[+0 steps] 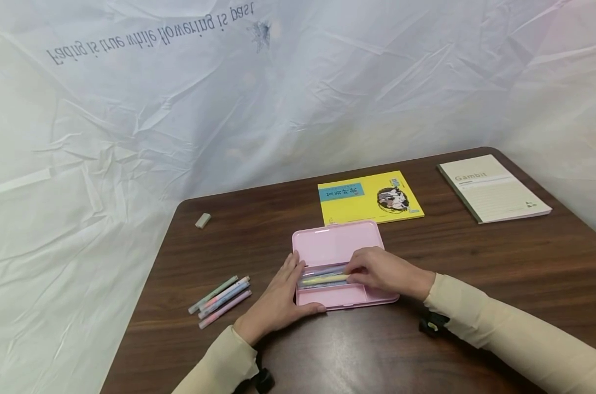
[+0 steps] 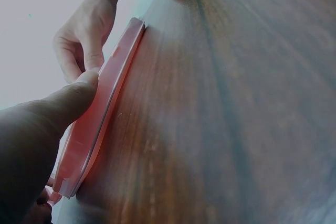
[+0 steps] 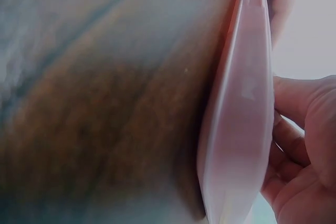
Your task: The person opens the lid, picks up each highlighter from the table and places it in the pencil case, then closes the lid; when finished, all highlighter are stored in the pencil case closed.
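1. My right hand (image 1: 384,271) is over the right part of the pink pencil case (image 1: 332,298). Its thumb and fingers are curled together, and they look to be pinching the right end of the yellow pen (image 1: 322,279).
2. The yellow pen is in the case's long slot, just in front of the open lid (image 1: 337,243). It lies the long way, side to side, and most of it pokes out left of my right fingers.
3. Some bluish pens (image 1: 327,270) lie beside it, almost the same way.
4. My left hand (image 1: 280,298) is at the case's left end, fingers stretched out along the edge, thumb on the front edge.
5. The loose pens (image 1: 224,300) are on the table (image 1: 426,350), left of my left hand. They slant, far ends to the right. My left hand is nearer to them.
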`<action>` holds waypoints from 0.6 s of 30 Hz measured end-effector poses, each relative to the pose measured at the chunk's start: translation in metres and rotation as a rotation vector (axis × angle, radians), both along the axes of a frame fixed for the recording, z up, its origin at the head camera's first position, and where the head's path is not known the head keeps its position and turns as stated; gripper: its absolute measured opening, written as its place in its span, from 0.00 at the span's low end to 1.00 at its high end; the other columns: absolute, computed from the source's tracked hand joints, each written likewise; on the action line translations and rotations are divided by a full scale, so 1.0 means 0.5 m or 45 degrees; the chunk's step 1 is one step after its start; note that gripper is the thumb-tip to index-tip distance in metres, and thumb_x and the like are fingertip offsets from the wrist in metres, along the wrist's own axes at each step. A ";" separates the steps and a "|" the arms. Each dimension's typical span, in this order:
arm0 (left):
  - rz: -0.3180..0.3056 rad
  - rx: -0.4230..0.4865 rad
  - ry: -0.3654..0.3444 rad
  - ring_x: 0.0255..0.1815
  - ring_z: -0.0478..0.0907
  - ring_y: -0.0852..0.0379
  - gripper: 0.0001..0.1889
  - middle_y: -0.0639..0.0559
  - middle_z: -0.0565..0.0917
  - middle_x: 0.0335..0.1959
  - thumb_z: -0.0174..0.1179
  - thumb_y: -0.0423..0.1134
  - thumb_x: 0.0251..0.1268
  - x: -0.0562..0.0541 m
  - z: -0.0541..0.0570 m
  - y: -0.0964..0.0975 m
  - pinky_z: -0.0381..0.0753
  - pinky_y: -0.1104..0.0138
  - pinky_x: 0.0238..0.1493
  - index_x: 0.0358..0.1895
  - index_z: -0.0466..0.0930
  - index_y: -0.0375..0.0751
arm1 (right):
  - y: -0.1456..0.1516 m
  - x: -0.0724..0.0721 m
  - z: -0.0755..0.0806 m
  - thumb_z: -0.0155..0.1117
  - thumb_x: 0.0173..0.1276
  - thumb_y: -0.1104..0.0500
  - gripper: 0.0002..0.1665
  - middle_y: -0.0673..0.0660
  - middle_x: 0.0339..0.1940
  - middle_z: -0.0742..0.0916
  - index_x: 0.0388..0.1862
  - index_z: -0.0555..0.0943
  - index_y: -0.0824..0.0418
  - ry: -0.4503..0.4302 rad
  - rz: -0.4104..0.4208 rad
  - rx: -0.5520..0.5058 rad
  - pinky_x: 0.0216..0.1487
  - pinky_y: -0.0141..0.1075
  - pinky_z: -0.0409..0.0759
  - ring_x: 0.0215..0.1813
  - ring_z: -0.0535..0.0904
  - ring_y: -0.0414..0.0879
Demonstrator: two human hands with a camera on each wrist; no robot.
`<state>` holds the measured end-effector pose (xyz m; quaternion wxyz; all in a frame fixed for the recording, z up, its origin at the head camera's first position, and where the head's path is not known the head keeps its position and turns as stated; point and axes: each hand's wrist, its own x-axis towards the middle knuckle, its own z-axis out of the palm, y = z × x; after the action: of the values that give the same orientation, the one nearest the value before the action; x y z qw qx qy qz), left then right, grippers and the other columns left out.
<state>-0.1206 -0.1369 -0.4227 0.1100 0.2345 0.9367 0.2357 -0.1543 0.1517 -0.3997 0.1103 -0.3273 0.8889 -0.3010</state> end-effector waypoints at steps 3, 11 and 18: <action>0.000 -0.007 -0.002 0.82 0.32 0.58 0.60 0.56 0.35 0.83 0.56 0.79 0.52 0.000 -0.001 0.000 0.51 0.48 0.77 0.81 0.45 0.47 | 0.000 -0.001 -0.001 0.71 0.67 0.54 0.11 0.39 0.39 0.86 0.48 0.89 0.51 0.002 -0.002 -0.004 0.48 0.35 0.81 0.39 0.77 0.36; -0.003 -0.006 0.011 0.82 0.32 0.58 0.60 0.56 0.36 0.83 0.55 0.80 0.52 0.000 -0.002 0.001 0.51 0.49 0.77 0.81 0.46 0.46 | 0.000 -0.003 -0.003 0.71 0.67 0.53 0.11 0.39 0.39 0.86 0.48 0.89 0.50 0.003 0.008 -0.011 0.47 0.35 0.81 0.38 0.77 0.35; -0.006 -0.001 0.019 0.82 0.32 0.59 0.60 0.55 0.36 0.83 0.54 0.80 0.53 -0.001 -0.003 0.002 0.51 0.49 0.77 0.81 0.46 0.45 | 0.000 -0.003 0.000 0.71 0.67 0.53 0.12 0.39 0.39 0.85 0.48 0.89 0.51 -0.002 0.005 -0.011 0.47 0.34 0.81 0.39 0.77 0.36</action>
<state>-0.1210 -0.1361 -0.4242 0.1036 0.2383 0.9370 0.2334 -0.1559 0.1518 -0.3997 0.1100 -0.3294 0.8869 -0.3048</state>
